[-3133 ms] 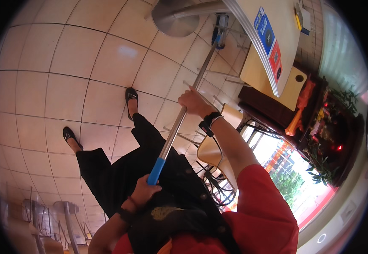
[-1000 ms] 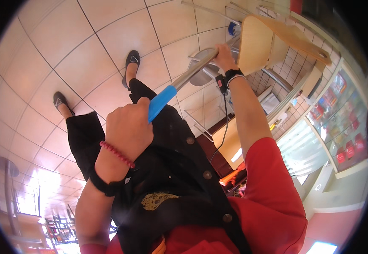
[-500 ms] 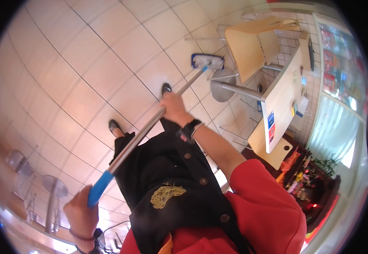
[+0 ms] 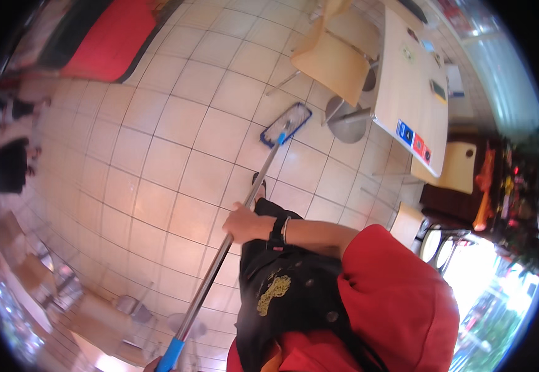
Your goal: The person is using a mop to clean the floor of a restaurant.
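A flat mop (image 4: 206,279) with a silver pole and blue end grip slants across the view. Its blue-edged, whitish head (image 4: 294,115) lies on the tiled floor beside the round table foot. My right hand (image 4: 245,224) wraps around the middle of the pole, a dark band at its wrist. At the lower edge, only a sliver of my left hand (image 4: 152,366) shows against the blue grip. Most of its fingers are cut off by the edge, but it appears closed on the grip.
Right of the mop head stand a wooden chair (image 4: 328,65) and a light table (image 4: 409,102) with cards and small items on it. A red and black mat (image 4: 111,43) lies at the far left. More tables and stools (image 4: 134,308) stand at lower left; dark seated shapes (image 4: 9,166) are farther left.
My view has turned, bringing the red mat into sight. The mop head has swung round to a slanted angle, farther from the chair legs. My left hand has dropped mostly out of view.
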### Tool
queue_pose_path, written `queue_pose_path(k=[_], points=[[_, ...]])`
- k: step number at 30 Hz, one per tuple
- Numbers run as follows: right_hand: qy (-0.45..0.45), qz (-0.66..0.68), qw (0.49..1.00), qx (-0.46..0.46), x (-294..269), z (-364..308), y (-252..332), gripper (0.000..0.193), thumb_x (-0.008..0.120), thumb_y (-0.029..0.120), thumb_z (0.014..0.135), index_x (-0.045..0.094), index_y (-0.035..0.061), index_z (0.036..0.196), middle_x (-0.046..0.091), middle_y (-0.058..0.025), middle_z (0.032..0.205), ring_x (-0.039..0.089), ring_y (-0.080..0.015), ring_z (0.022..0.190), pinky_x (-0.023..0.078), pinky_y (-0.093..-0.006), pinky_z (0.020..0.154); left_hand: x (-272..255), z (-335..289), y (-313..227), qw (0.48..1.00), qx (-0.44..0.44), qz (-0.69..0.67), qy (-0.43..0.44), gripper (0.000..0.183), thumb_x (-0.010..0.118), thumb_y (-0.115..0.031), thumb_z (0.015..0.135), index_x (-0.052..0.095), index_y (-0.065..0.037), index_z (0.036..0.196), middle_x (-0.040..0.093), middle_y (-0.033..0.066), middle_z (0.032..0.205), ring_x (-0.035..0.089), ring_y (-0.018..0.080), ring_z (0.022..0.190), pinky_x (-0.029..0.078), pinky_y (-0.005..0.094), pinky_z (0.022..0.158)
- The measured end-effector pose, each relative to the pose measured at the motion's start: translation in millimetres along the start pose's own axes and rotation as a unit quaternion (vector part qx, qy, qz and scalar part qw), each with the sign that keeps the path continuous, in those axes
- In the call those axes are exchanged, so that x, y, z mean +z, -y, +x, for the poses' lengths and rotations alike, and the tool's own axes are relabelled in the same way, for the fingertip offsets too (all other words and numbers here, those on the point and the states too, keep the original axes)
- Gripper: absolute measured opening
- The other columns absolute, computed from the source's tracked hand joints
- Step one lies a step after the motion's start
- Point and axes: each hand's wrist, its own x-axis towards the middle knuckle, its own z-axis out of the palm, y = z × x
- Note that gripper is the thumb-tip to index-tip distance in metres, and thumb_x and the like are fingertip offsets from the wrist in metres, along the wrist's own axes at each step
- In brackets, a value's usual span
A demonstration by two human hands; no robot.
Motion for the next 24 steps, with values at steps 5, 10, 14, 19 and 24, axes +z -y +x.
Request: queue_pose_path(k=[5,10,14,19,24], points=[[-0.171,-0.081,0.976,0.105,-61.4,4.1,-133.5,0.004,0.065,0.018,0.074,0.067,0.0149,0.074,0.064,-0.0062,0.079,0.062,-0.0272,0.091,0.036,-0.0595,0.092,84.9,114.5,-50.4,0.990,0.121,-0.057,0.032,0.049,0.073,0.004,0.067,0.064,0.004,0.114,0.069,0.0140,0.090,0.065,0.0203,0.074,0.052,0.0311,0.066],[-0.319,-0.091,0.880,0.341,-125.6,-46.8,-299.6,0.010,0.063,0.015,0.082,0.064,0.0150,0.092,0.059,-0.0058,0.108,0.055,-0.0260,0.113,0.039,-0.0674,0.095,236.6,156.0,-233.0,0.929,0.361,-0.048,0.061,0.042,0.071,0.006,0.070,0.066,0.005,0.112,0.067,0.0114,0.086,0.062,0.0160,0.071,0.052,0.0281,0.065],[-0.422,0.072,0.846,0.318,-179.4,-87.3,-313.4,0.007,0.064,0.011,0.079,0.063,0.0159,0.084,0.061,-0.0040,0.100,0.054,-0.0279,0.111,0.041,-0.0631,0.094,254.4,178.4,-303.5,0.834,0.551,-0.001,-0.028,0.034,0.073,-0.004,0.073,0.067,0.005,0.106,0.066,0.0129,0.080,0.061,0.0200,0.066,0.051,0.0293,0.061],[-0.554,0.134,0.780,0.257,-149.6,-76.8,-296.2,0.015,0.070,0.008,0.069,0.060,0.0148,0.078,0.061,-0.0050,0.093,0.056,-0.0293,0.104,0.044,-0.0497,0.077,227.7,179.0,-362.4,0.740,0.673,-0.017,-0.012,0.034,0.058,-0.025,0.084,0.066,0.006,0.098,0.063,0.0133,0.074,0.059,0.0247,0.065,0.049,0.0368,0.065],[-0.544,0.137,0.797,0.224,-135.7,-50.9,-235.8,0.013,0.068,0.007,0.069,0.060,0.0138,0.075,0.062,-0.0071,0.086,0.058,-0.0309,0.097,0.044,-0.0467,0.080,178.4,164.5,-343.3,0.724,0.604,-0.302,0.142,0.026,0.054,-0.018,0.086,0.062,0.001,0.102,0.056,0.0098,0.063,0.057,0.0219,0.063,0.048,0.0425,0.077]])
